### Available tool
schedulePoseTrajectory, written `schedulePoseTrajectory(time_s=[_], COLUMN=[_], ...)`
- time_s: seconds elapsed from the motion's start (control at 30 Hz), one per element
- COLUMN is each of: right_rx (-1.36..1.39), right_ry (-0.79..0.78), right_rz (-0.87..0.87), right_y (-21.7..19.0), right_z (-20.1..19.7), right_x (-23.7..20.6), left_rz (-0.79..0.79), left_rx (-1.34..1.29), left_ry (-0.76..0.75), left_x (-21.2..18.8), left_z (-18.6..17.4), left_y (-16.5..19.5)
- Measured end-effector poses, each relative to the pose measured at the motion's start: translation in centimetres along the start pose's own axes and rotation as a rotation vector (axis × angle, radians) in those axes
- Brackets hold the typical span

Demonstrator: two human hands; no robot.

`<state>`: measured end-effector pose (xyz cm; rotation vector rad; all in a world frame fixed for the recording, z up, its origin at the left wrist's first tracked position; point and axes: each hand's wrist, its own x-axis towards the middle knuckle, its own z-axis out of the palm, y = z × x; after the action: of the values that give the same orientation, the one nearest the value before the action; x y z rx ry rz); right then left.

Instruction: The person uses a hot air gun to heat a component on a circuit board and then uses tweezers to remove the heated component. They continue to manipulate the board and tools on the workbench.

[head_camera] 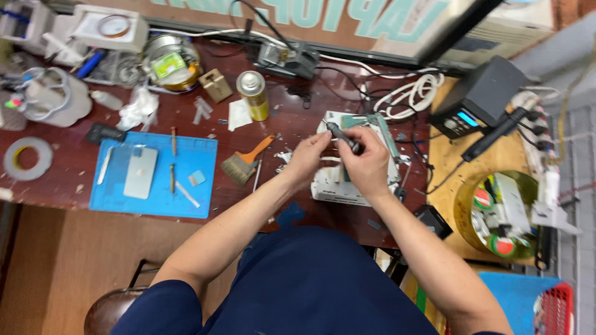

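Gripping a dark screwdriver (343, 138), your right hand (366, 162) closes around its handle while your left hand (308, 158) pinches near its tip with curled fingers. Both hover over a white box (332, 186) on the dark red workbench (68, 180). A brush (243, 162) lies just left, beside a blue mat (205, 186) bearing a phone (141, 172).

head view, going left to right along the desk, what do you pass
grey tape roll → blue work mat → orange-handled brush → left hand → right hand gripping dark screwdriver → black station box → round yellow tub
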<state>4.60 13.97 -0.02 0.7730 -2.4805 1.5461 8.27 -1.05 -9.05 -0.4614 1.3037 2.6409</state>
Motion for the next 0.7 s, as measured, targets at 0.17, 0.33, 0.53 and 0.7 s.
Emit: schedulePoseTrajectory(time_s=[0.17, 0.33, 0.53, 0.7], right_rx=[0.172, -0.045, -0.063, -0.087], right_ry=[-0.199, -0.411, -0.578, -0.726], right_rz=[0.329, 0.012, 0.138, 0.321], right_y=[-1.0, -0.5, 0.9, 2.3], right_z=[2.3, 3.2, 5.2, 8.1], right_x=[-1.8, -2.7, -3.1, -3.6], left_rz=[0.013, -0.029, -0.083, -0.026], left_rx=[-0.301, -0.294, -0.043, 0.846], left_ry=[0.024, 0.340, 0.639, 1.012], left_x=[-3.5, -6.4, -10.6, -12.9], left_z=[-0.7, -4.5, -14.6, -21.4], left_y=[0.6, 0.8, 3.6, 6.5])
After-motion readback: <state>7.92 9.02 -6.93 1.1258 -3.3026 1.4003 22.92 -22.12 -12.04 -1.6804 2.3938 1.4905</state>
